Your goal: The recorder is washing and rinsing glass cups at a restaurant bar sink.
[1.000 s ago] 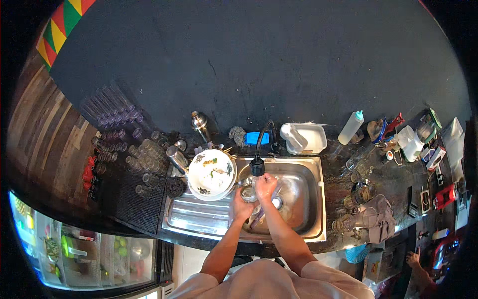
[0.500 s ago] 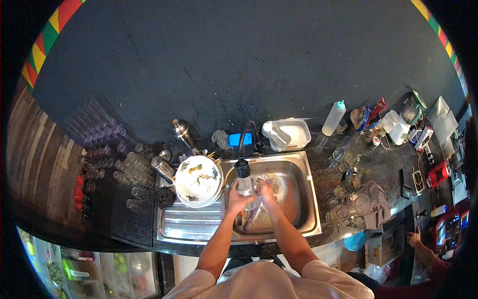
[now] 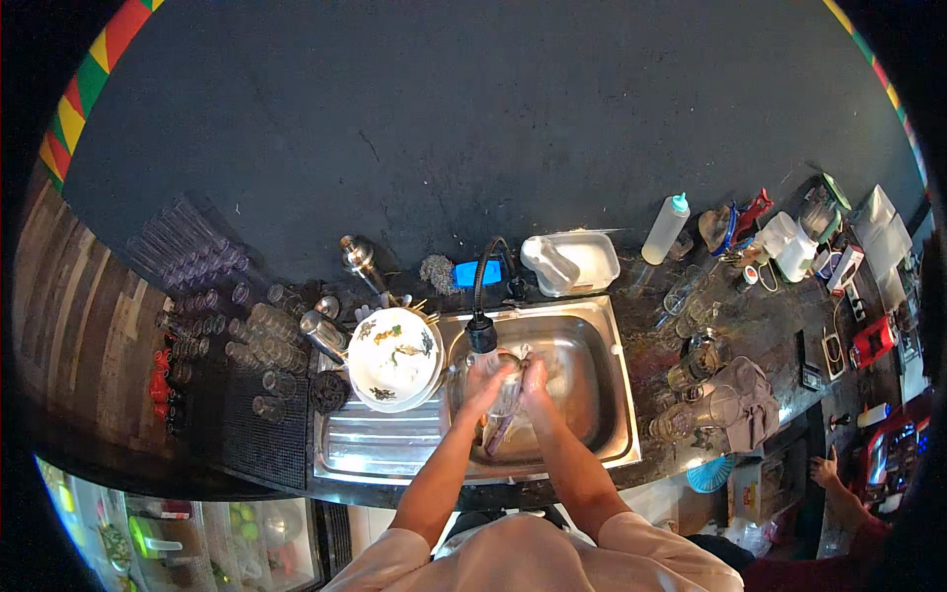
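Observation:
Over the steel sink (image 3: 619, 424), my left hand (image 3: 477, 395) wraps round the left side of a clear drinking glass (image 3: 506, 395). Closed against its other side, near the upper end, is my right hand (image 3: 534, 379). The glass looks tilted and sits just below and right of the black faucet (image 3: 481, 333), with water running down by my left fingers. Beneath my hands a purplish long thing (image 3: 498, 434) lies in the basin, its kind unclear. Left of the sink, a stack of white plates (image 3: 393, 357) carries leafy food scraps.
Drinking glasses (image 3: 266, 335) crowd the left counter beside a metal shaker (image 3: 361, 259). Behind the sink are a blue sponge (image 3: 477, 275) and a white tub (image 3: 592, 264). A squeeze bottle (image 3: 665, 229) and a grey cloth (image 3: 747, 403) stand right. A co-worker's hand (image 3: 824, 469) shows at lower right.
The glass has moved from under the faucet slightly right and toward me, now tilted. My right hand has closed in on it, nearer my left hand.

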The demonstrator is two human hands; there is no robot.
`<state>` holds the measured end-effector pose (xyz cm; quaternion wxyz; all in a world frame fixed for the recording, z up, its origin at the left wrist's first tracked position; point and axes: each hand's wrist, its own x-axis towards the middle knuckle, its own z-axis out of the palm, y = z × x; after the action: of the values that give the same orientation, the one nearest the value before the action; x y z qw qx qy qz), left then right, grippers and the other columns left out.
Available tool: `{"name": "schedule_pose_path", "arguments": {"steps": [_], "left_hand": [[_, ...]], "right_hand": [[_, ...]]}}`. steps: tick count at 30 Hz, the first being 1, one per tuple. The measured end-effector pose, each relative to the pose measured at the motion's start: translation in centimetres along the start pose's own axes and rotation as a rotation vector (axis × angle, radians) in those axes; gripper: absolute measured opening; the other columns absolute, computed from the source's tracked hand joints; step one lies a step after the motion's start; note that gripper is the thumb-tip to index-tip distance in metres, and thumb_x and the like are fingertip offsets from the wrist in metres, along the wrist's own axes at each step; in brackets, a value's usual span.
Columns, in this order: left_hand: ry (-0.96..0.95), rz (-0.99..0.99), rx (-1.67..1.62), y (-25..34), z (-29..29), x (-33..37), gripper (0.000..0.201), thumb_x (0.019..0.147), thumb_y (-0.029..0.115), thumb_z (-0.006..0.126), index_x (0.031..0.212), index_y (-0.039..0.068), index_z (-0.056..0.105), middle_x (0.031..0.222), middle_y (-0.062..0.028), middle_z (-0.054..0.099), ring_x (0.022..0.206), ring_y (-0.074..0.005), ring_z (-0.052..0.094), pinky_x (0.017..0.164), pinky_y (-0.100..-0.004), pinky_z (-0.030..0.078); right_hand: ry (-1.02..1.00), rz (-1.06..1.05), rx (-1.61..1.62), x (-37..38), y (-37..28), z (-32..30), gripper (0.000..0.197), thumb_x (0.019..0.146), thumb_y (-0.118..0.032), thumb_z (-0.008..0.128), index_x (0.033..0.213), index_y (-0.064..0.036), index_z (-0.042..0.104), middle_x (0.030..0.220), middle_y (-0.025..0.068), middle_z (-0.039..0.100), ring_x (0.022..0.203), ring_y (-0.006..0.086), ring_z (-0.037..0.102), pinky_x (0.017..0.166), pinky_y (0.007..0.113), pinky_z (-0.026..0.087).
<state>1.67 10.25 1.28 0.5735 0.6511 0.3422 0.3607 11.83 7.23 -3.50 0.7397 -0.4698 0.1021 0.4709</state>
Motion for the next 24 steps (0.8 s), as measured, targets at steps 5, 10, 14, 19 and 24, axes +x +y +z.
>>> {"name": "schedule_pose_path", "arguments": {"steps": [5,10,14,19,24], "left_hand": [[0.141,-0.087,0.338,-7.5,-0.9,1.2,0.042,0.085,0.037,0.041,0.102,0.001,0.054,0.099,-0.0086,0.058,0.088,-0.0241,0.054,0.080,-0.0337,0.039],[0.118,-0.247,-0.012,-5.3,-1.9,-0.3,0.035,0.076,0.024,0.060,0.102,0.002,0.050,0.092,-0.0065,0.057,0.081,-0.0144,0.054,0.076,-0.0305,0.042],[0.080,-0.108,-0.132,0.7,-1.5,-2.6,0.063,0.057,0.006,0.076,0.110,0.000,0.042,0.092,-0.0048,0.055,0.082,-0.0134,0.053,0.075,-0.0288,0.043],[0.289,0.012,-0.004,-0.5,-1.8,-4.2,0.053,0.053,0.003,0.074,0.098,0.003,0.047,0.089,-0.0057,0.055,0.081,-0.0136,0.053,0.074,-0.0278,0.044],[0.286,-0.082,0.146,-1.6,-2.9,-6.0,0.060,0.052,0.004,0.077,0.104,0.003,0.046,0.095,-0.0060,0.055,0.086,-0.0146,0.053,0.079,-0.0284,0.043]], "right_hand": [[0.271,-0.052,-0.104,2.5,1.8,-0.9,0.020,0.073,-0.025,0.049,0.073,-0.0055,0.054,0.065,0.0017,0.046,0.058,0.0134,0.041,0.057,0.030,0.035],[0.222,-0.054,-0.200,2.4,2.2,-0.1,0.018,0.072,-0.022,0.050,0.069,-0.0043,0.054,0.064,0.0017,0.047,0.060,0.0120,0.040,0.055,0.028,0.034],[-0.056,0.052,-0.265,1.5,1.8,1.1,0.021,0.072,-0.021,0.052,0.068,-0.0003,0.056,0.061,0.0025,0.049,0.055,0.0124,0.042,0.051,0.029,0.035],[-0.288,-0.350,-0.528,0.2,1.6,2.9,0.025,0.077,-0.016,0.047,0.056,-0.0043,0.055,0.052,-0.0005,0.046,0.049,0.0089,0.039,0.045,0.027,0.032],[-0.135,-0.211,-0.240,-3.4,0.3,5.2,0.025,0.077,-0.019,0.046,0.056,-0.0069,0.050,0.052,-0.0006,0.045,0.046,0.0108,0.040,0.045,0.026,0.032]]}}
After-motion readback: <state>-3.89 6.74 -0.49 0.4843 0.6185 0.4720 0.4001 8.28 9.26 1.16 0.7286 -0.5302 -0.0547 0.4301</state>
